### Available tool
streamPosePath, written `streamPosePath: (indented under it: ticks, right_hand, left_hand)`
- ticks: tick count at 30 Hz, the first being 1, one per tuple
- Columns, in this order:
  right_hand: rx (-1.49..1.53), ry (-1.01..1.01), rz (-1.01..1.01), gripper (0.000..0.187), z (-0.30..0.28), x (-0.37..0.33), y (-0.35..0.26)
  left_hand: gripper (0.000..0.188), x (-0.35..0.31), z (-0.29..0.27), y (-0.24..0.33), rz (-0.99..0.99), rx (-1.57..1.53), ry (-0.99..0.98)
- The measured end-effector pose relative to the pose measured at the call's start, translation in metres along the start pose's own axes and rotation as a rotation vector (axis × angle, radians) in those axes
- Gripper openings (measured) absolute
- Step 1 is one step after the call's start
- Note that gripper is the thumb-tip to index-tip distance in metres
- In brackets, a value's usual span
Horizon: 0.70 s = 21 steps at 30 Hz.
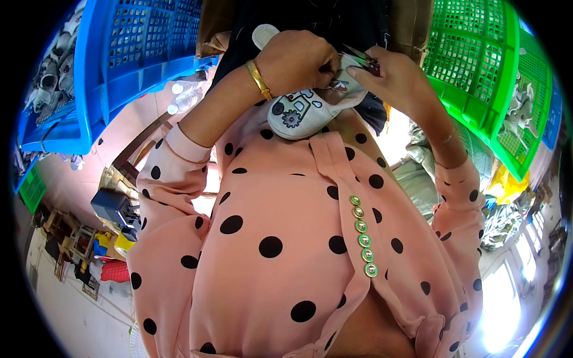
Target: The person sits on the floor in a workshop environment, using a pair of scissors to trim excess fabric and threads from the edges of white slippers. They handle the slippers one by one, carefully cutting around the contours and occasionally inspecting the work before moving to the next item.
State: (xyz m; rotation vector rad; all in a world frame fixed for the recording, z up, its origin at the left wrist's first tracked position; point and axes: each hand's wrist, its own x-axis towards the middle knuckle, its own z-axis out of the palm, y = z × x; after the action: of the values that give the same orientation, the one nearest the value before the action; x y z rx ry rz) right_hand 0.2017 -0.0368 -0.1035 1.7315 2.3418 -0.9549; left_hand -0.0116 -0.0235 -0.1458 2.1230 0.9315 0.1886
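A small pale fabric shoe [292, 117] with an embroidered gear and vehicle rests against my lap, toe toward me. My left hand [301, 64], gold bracelet at the wrist, is closed over it with the fingers curled at its upper edge. A second pale piece with a small red motif [338, 87] shows just right of those fingers. My right hand [391, 74] is closed on small thread snips [362, 59] with dark red handles; the blades point left toward my left hand. Beyond my left hand a pale rounded sole-like end [264, 36] sticks out.
A blue plastic crate [98, 119] holding grey-white shoes stands at the left. Green crates [477, 89] stand at the right, with pale shoes in the farther one. Clear plastic bottles [186, 97] lie beside the blue crate. A yellow bag [507, 185] sits at lower right.
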Motion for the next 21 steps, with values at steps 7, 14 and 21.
streamPosePath:
  ticks: [7, 14, 21]
  right_hand:
    - [0.174, -0.136, 0.152, 0.03, 0.01, 0.001, -0.001]
    - [0.105, -0.009, 0.105, 0.025, 0.008, -0.007, -0.003]
    - [0.109, 0.073, 0.095, 0.024, 0.018, -0.003, 0.0]
  left_hand:
    - [0.015, -0.011, 0.002, 0.0, 0.213, 0.305, 0.234]
    - [0.02, -0.009, 0.001, 0.006, 0.205, 0.414, 0.273]
    - [0.019, 0.009, 0.008, 0.007, 0.166, 0.64, 0.137]
